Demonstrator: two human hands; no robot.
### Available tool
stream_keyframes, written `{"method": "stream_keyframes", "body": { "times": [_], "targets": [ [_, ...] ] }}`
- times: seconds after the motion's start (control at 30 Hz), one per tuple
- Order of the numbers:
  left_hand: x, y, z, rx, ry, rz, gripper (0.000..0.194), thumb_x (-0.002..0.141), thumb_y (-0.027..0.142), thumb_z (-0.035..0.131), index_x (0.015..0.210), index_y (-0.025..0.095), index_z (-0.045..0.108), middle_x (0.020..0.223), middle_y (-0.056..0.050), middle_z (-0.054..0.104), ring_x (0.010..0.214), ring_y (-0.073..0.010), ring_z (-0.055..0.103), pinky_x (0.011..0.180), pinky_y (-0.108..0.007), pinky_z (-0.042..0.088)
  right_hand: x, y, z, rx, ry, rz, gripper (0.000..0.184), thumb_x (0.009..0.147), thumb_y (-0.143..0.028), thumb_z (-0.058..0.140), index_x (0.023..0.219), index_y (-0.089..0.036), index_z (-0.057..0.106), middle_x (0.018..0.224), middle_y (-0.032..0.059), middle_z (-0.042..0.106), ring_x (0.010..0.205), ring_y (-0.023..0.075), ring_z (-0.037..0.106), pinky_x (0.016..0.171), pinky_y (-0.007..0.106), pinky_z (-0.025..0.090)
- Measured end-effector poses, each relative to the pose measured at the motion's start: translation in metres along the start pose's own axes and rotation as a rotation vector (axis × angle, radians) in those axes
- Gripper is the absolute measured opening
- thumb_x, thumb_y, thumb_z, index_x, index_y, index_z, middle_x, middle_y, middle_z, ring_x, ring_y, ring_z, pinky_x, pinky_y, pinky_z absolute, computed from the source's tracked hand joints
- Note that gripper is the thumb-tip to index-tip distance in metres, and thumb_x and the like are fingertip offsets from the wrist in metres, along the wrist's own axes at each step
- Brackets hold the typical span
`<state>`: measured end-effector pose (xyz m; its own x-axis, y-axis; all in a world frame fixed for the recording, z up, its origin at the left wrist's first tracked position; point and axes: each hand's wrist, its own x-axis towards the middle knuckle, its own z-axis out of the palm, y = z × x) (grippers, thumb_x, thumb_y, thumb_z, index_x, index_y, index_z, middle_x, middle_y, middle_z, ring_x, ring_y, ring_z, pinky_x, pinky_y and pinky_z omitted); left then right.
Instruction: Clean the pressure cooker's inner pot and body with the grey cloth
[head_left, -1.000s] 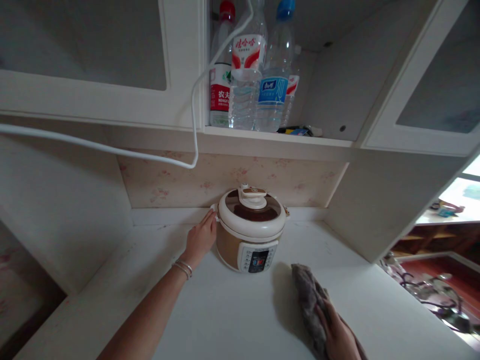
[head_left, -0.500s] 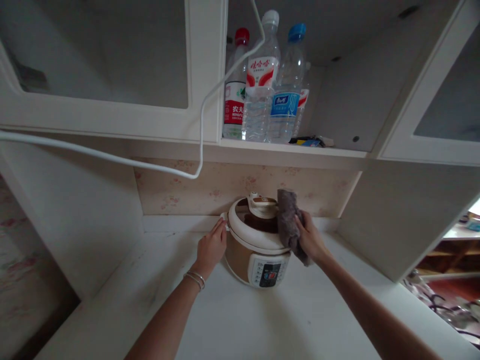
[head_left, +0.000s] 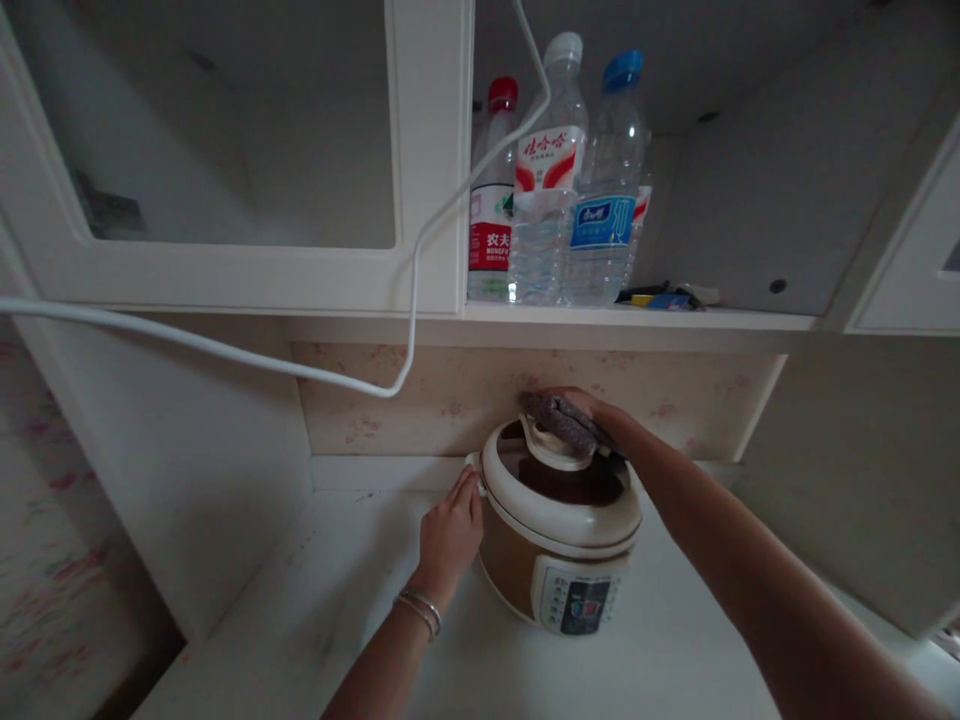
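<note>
An electric pressure cooker (head_left: pixel 510 560) with a cream lid and brown sides stands on the white counter, its control panel facing front right. My left hand (head_left: pixel 451 528) grips the cooker's side handle (head_left: pixel 475 470), with the fingers closed around it. Over the top of the lid, my right hand (head_left: pixel 581 402) presses a grey-brown cloth (head_left: pixel 564 420) against the lid's handle. The cloth covers part of that handle, and most of my right fingers are hidden behind it.
Above hangs a cabinet shelf (head_left: pixel 645 318) with several plastic bottles (head_left: pixel 546 210) and small items (head_left: pixel 667 297). A white cable (head_left: pixel 411 320) dangles before the cabinet. Side panels (head_left: pixel 202 460) bound the counter (head_left: pixel 300 600), and flowered wallpaper (head_left: pixel 442 400) lies behind.
My right hand has moved the cloth from the lid's right side up onto the top handle. My left hand stays on the side handle. The view has shifted, and the cooker appears closer.
</note>
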<state>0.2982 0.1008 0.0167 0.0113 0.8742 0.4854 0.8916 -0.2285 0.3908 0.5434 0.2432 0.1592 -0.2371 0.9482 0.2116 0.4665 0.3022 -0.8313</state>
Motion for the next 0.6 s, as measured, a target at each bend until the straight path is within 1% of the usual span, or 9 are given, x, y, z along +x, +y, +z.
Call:
{"method": "stream_keyframes", "body": {
  "times": [0.13,0.2,0.27,0.3,0.37,0.43,0.47,0.53,0.6],
  "targets": [
    [0.000,0.001,-0.001,0.017,0.001,-0.010,0.042,0.103,0.026,0.034,0.139,0.025,0.056,0.146,-0.002,0.052,0.112,-0.0210,0.068,0.093,-0.033,0.057,-0.006,0.000,0.004,0.095,-0.076,0.077,0.034,0.076,-0.050,0.067,0.079,-0.018,0.075,0.081,0.0092,0.076,0.075,0.0273,0.071,0.075,0.041,0.057],
    [0.000,0.001,-0.002,0.022,-0.006,-0.010,0.042,0.104,0.027,0.034,0.139,0.026,0.057,0.146,-0.002,0.053,0.110,-0.0209,0.069,0.091,-0.033,0.058,-0.021,-0.001,0.004,0.131,-0.104,0.095,0.046,0.082,-0.058,0.058,0.085,-0.016,0.076,0.085,0.0125,0.077,0.072,0.0279,0.071,0.069,0.042,0.058],
    [0.000,0.001,-0.003,0.027,-0.007,-0.006,0.041,0.104,0.028,0.034,0.138,0.026,0.057,0.146,-0.002,0.053,0.109,-0.0209,0.069,0.091,-0.033,0.059,-0.040,-0.002,0.002,0.144,-0.108,0.083,0.055,0.086,-0.063,0.051,0.095,-0.015,0.076,0.091,0.0144,0.077,0.073,0.0288,0.072,0.069,0.043,0.058],
    [-0.001,0.000,-0.003,0.027,-0.005,-0.003,0.041,0.104,0.028,0.034,0.138,0.026,0.057,0.146,-0.002,0.053,0.109,-0.0210,0.069,0.091,-0.033,0.058,-0.049,-0.002,0.001,0.143,-0.092,0.061,0.057,0.088,-0.063,0.049,0.102,-0.015,0.076,0.098,0.0144,0.076,0.079,0.0289,0.073,0.074,0.044,0.058],
    [-0.001,0.000,-0.003,0.025,0.006,0.005,0.041,0.103,0.027,0.035,0.138,0.025,0.057,0.145,-0.002,0.054,0.109,-0.0212,0.069,0.092,-0.034,0.058,-0.067,-0.001,-0.002,0.122,-0.023,-0.003,0.055,0.091,-0.060,0.048,0.117,-0.017,0.071,0.117,0.0119,0.072,0.101,0.0280,0.070,0.093,0.045,0.054],
    [-0.001,-0.001,-0.003,0.021,0.013,0.012,0.041,0.103,0.027,0.035,0.137,0.024,0.058,0.145,-0.003,0.054,0.109,-0.0214,0.069,0.091,-0.034,0.059,-0.083,0.004,-0.004,0.078,0.069,-0.058,0.055,0.091,-0.058,0.051,0.129,-0.021,0.064,0.138,0.0074,0.061,0.127,0.0259,0.057,0.114,0.044,0.037],
    [-0.001,-0.001,-0.002,0.019,0.013,0.013,0.041,0.103,0.027,0.035,0.137,0.023,0.058,0.145,-0.003,0.054,0.109,-0.0214,0.069,0.091,-0.034,0.059,-0.090,0.008,-0.003,0.053,0.110,-0.068,0.057,0.090,-0.058,0.053,0.134,-0.022,0.060,0.145,0.0057,0.055,0.135,0.0255,0.048,0.120,0.045,0.026],
    [-0.001,-0.001,-0.001,0.011,0.007,0.013,0.041,0.103,0.027,0.034,0.137,0.023,0.058,0.146,-0.004,0.053,0.111,-0.0209,0.068,0.091,-0.033,0.058,-0.106,0.018,0.000,-0.030,0.188,-0.069,0.064,0.089,-0.059,0.055,0.143,-0.024,0.052,0.153,0.0044,0.044,0.144,0.0258,0.037,0.124,0.048,0.014],
    [-0.001,-0.002,0.001,-0.002,0.007,0.014,0.041,0.103,0.026,0.035,0.138,0.023,0.057,0.147,-0.003,0.052,0.114,-0.0202,0.067,0.094,-0.032,0.057,-0.123,0.028,0.007,-0.171,0.262,-0.070,0.068,0.091,-0.061,0.052,0.149,-0.026,0.043,0.158,0.0048,0.036,0.147,0.0258,0.032,0.124,0.050,0.013]
  ]
}}
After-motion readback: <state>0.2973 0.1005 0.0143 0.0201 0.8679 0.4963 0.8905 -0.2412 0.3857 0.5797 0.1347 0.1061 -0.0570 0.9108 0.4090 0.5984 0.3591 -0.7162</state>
